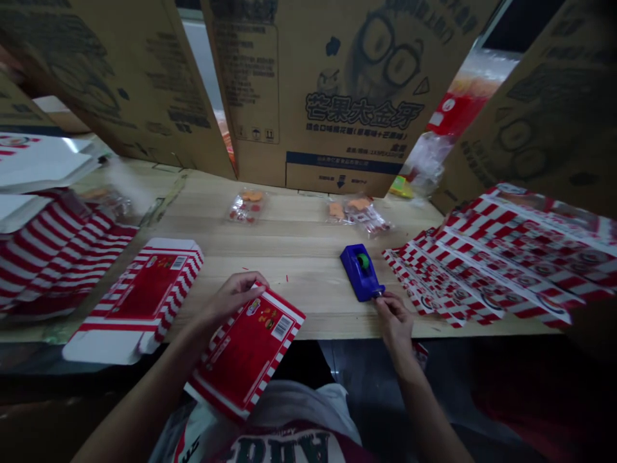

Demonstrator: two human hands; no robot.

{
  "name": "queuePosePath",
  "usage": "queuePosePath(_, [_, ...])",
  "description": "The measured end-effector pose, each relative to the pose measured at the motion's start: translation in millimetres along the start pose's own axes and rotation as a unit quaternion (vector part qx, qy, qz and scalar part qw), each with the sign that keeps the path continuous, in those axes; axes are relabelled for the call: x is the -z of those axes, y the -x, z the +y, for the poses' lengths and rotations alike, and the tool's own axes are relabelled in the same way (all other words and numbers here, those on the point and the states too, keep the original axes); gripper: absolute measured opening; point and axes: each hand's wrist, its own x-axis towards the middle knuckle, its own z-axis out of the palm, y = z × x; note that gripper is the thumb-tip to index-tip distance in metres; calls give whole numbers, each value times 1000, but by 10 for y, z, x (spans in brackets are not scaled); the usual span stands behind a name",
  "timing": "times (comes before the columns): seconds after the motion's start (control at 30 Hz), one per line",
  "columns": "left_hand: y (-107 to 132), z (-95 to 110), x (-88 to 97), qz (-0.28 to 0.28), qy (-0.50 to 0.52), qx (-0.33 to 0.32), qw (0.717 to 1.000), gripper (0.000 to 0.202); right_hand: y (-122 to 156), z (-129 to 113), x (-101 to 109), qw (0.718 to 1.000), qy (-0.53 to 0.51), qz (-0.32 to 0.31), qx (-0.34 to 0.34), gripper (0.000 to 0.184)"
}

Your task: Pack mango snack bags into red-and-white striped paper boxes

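My left hand [236, 297] is closed on the upper edge of a red box [248, 354] with white stripes and a barcode. That box is tilted over the table's front edge, close to my body. On the right, the fingers of my right hand [395, 318] pinch the tape at the cutting end of a blue tape dispenser [361, 276]; the strip itself is too small to make out. A green core shows inside the dispenser, which stands on the wooden table [308, 257].
A striped box [147, 289] with an open white flap lies at left, beside stacked striped cartons [62, 251]. More striped boxes [501, 257] lean in rows at right. Small clear packets [248, 206] lie towards the back, and large cardboard cartons [337, 96] wall the far edge.
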Motion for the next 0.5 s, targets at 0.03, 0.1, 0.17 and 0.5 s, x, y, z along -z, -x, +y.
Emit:
queuePosePath(0.03, [-20,-30,18,-6,10,6,1000,37,-9,43,6,1000,25,1,15,29])
queuePosePath(0.1, [-47,-73,46,-15,30,18,999,36,-13,101,27,997,65,-2,33,31])
queuePosePath(0.17, [-61,-97,69,-17,44,27,999,36,26,90,35,997,70,-1,26,31])
queuePosePath(0.5, [-241,-2,-49,-109,-62,1,992,34,311,-1011,-1020,844,63,-531,38,30])
